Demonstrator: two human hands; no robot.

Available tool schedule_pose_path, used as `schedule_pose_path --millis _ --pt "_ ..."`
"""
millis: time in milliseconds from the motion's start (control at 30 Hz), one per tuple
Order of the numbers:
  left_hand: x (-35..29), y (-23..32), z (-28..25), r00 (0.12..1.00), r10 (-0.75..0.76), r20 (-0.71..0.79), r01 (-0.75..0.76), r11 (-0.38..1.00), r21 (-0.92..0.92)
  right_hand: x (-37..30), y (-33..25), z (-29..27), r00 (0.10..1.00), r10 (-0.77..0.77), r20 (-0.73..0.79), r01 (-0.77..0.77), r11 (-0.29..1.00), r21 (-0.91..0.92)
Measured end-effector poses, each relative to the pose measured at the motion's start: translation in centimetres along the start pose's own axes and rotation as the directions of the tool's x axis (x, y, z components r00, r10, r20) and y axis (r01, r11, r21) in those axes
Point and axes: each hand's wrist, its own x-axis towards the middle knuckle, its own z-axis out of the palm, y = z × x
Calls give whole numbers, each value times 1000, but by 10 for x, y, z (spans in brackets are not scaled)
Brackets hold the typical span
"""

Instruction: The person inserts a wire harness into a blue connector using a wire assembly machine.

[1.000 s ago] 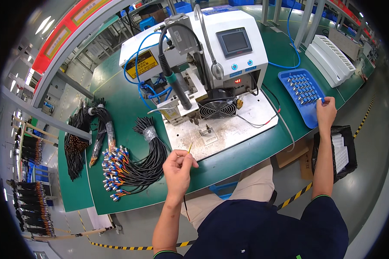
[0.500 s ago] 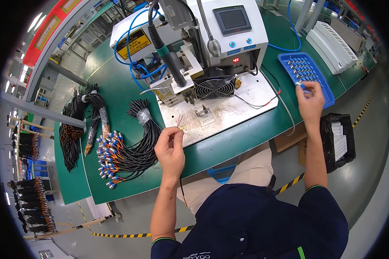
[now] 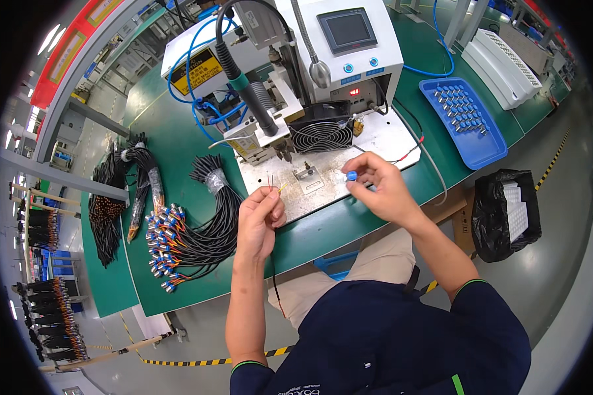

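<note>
Blue plastic and bright metal show on the small cylindrical connector (image 3: 352,176) pinched between the thumb and fingers of the right hand (image 3: 387,195), above the front part of the soldering machine's white base plate (image 3: 257,172). The left hand (image 3: 258,214) has thumb and fingertips closed on a black cable (image 3: 274,276) near its stripped end; thin coloured wires, a yellow one among them, fan out past the fingers, too fine here to count or to tell whether they are tinned. Connector and wires are well apart, with the metal fixture (image 3: 304,172) on the plate standing beyond the gap between the hands.

I judge the step in hand to be bringing one connector to one cable at the soldering station. The next move seems to call for turning the connector's terminals toward the fixture while the wires are kept spread and steady.

Half a second ago the right hand was over the blue tray (image 3: 481,156); now it has come across to the plate, and the tray holds only its rows of loose connectors (image 3: 464,112). The left hand keeps its pinch near the plate's front edge, beside the bundle of black cables (image 3: 207,234).
</note>
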Motion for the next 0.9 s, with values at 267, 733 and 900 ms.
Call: schedule_pose_path --millis 267,733,900 --pt "3 14 12 994 -98 52 94 992 87 9 -3 20 987 95 130 -79 989 -122" --pt "25 3 -2 999 8 -40 -3 993 118 17 -3 25 985 -155 69 170 904 -393" --pt "30 -1 2 994 56 -96 -31 969 245 24 11 31 998 -32 55 41 987 -156"
